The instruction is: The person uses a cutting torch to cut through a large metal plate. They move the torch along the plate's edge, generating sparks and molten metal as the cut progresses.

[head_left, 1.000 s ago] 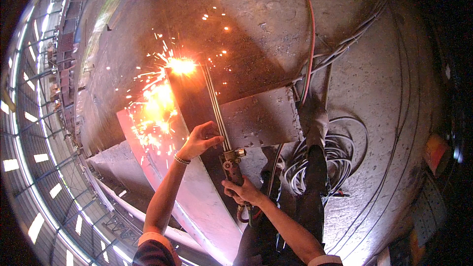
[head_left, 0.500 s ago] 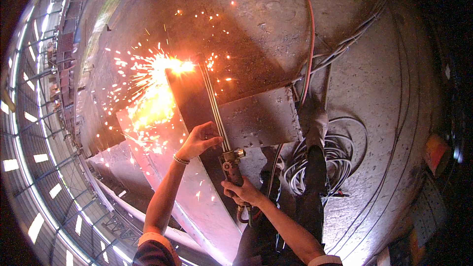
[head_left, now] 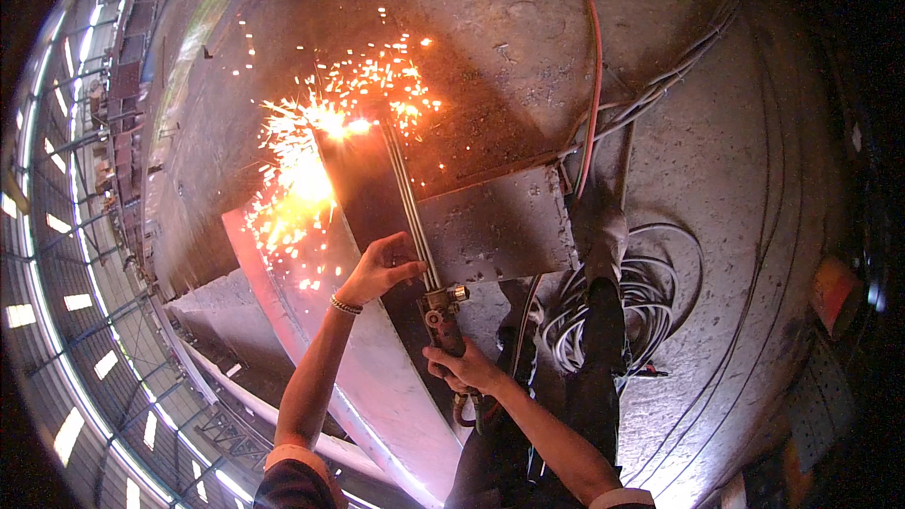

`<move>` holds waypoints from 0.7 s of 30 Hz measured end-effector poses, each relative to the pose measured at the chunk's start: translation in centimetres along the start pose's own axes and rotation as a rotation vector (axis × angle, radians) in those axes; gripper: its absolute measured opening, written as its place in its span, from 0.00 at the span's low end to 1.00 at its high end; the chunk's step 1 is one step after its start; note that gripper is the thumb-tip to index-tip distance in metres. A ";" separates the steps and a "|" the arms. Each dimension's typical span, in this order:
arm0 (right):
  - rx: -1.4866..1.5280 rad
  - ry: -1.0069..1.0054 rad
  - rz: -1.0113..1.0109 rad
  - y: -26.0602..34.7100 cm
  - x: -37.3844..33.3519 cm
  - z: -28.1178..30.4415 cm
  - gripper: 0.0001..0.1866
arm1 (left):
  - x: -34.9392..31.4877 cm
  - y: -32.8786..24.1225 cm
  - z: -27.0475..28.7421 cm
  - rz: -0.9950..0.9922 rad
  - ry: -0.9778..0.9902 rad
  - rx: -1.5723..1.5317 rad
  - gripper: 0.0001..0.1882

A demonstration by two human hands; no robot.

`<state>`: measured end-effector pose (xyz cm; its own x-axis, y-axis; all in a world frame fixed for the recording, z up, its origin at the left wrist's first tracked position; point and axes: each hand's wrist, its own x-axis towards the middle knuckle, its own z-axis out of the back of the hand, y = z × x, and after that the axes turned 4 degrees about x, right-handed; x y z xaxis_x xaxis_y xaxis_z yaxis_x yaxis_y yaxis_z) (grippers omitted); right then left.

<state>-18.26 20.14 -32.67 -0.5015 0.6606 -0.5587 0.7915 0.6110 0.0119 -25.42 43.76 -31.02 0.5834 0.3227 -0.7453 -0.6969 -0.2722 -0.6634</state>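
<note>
At the lower middle of the view, the right hand (head_left: 462, 367) is wrapped around the handle of a cutting torch (head_left: 440, 309), fingers closed on it just below the brass valve body. Farther up the torch, the left hand (head_left: 385, 264) is beside its long metal tubes (head_left: 409, 203), fingers loosely curled and thumb pointing toward them; whether it touches the tubes, I cannot tell. A beaded bracelet (head_left: 347, 305) circles the left wrist.

From the handle's lower end short hoses (head_left: 462, 409) bend down toward the person's dark trousers. The tubes slant up and slightly left over a dark steel piece (head_left: 363, 184), and their far end lies by a white-hot glow at that piece's upper edge. Sparks (head_left: 302, 188) spray around the glow and down its left side, above a long, pinkish-lit steel plate (head_left: 386, 391) that runs diagonally to the lower edge. Right of the tubes lies a flat, rough-edged plate (head_left: 504, 226).

Farther right, a coil of hose (head_left: 660, 292) lies on the floor (head_left: 726, 254) beside the person's leg. Beyond it, a bundle of cables (head_left: 669, 80) and a red hose (head_left: 596, 66) run upward. At the far left curves a roof (head_left: 85, 302) with bright panels.
</note>
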 end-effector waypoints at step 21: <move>0.014 0.005 -0.031 0.2 -0.3 -0.2 0.18 | -0.1 -0.3 -0.1 0.017 -0.010 -0.030 0.10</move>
<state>-18.02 20.11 -32.31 -0.5278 0.6437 -0.5541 0.7805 0.6249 -0.0175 -25.19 43.68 -30.71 0.5671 0.3264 -0.7562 -0.6939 -0.3053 -0.6522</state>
